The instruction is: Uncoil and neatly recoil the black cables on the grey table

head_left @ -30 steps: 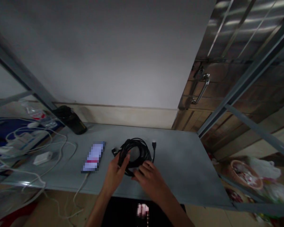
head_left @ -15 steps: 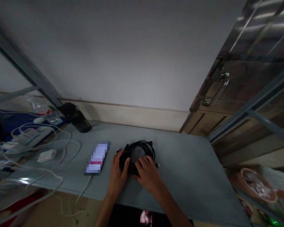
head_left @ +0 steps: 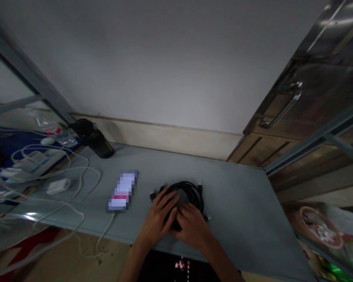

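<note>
A coil of black cable point(head_left: 196, 190) lies on the grey tabletop, its loops bundled into a ring with plug ends sticking out at the sides. My left hand point(head_left: 159, 216) rests over the left part of the coil, fingers wrapped on it and thumb toward the middle. Curled fingers of my right hand point(head_left: 192, 226) grip the near side of the ring, close beside the left thumb. The near loops are mostly hidden under both hands.
Left of the coil lies a phone point(head_left: 122, 192) with a white cable plugged in. A black bottle point(head_left: 95, 141), a white charger point(head_left: 59, 186) and tangled white cords are farther left. Metal posts frame the table point(head_left: 238, 219); a pink basket point(head_left: 320, 227) stands at right.
The coil has shifted slightly right and toward me in the view. My left hand has moved from the ring's outer left side onto its top, nearer my right hand.
</note>
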The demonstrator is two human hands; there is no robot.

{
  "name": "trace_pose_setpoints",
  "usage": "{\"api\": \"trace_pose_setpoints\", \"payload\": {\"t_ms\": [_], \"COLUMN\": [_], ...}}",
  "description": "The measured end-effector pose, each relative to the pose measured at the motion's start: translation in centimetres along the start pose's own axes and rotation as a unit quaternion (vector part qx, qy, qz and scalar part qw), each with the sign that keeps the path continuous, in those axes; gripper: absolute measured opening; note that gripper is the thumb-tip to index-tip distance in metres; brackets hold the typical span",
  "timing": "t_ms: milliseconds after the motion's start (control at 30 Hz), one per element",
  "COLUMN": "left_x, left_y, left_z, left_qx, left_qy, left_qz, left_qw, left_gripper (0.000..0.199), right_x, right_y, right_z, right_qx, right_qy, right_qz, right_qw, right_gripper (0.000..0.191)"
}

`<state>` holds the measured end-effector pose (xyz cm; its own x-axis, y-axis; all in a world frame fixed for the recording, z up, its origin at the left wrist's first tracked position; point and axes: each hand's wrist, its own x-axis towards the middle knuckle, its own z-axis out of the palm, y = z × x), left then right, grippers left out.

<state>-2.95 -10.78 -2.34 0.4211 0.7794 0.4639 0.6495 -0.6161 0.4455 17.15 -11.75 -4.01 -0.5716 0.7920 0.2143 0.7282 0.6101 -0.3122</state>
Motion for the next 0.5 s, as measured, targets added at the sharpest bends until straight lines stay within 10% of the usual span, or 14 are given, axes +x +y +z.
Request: {"api": "trace_pose_setpoints", "payload": {"t_ms": [233, 500], "left_x": [0.1, 1.6], "left_y": [2.2, 5.3], "left_z": [0.2, 2.4], "left_qx": [-0.013, -0.033], "left_qy": [-0.091, -0.101], "left_qz": [0.043, 0.055], "left_qw": [0.995, 0.993], "left_gripper": [0.023, 0.071], "right_x": [-7.2, -13.1], "right_y": [1.6, 6.2], "right_z": [0.0, -3.6], "right_qx": [-0.010, -0.017], "right_qy": [0.124, 0.132], "right_qz": [0.008, 0.018], "right_qw": [0.992, 0.991], "right_gripper": [0.056, 0.048]}}
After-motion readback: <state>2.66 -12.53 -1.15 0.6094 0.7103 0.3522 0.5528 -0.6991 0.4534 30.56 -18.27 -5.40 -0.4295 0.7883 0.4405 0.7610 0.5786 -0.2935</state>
